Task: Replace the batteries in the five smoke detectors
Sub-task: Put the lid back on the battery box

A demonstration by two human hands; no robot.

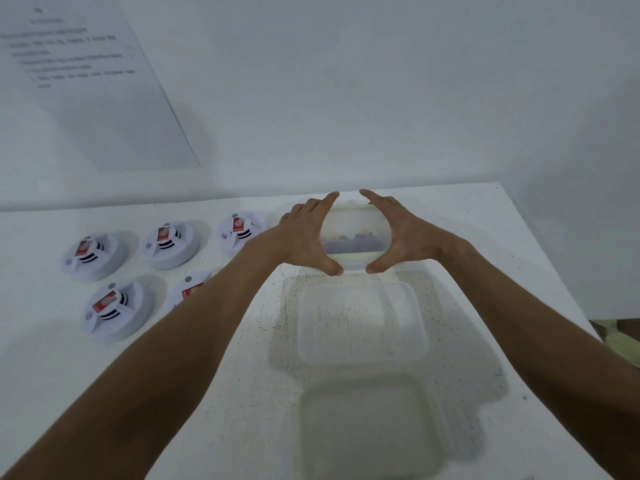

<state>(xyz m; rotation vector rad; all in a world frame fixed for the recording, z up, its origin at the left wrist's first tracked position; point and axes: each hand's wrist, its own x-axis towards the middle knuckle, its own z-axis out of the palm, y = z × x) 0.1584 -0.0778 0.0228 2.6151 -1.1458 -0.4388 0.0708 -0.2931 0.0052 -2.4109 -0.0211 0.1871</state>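
Observation:
Several white round smoke detectors with red labels lie on the white table at the left: a back row and a front row. My left forearm partly hides one of them. At the far middle stands a small clear plastic container with dark batteries at its bottom. My left hand grips its left side and my right hand grips its right side. On each hand the fingers lie along the far rim and the thumb along the near rim.
An empty clear plastic box sits just in front of the held container. A clear lid lies nearer to me. A printed sheet hangs on the wall at the left. The table's right edge runs diagonally.

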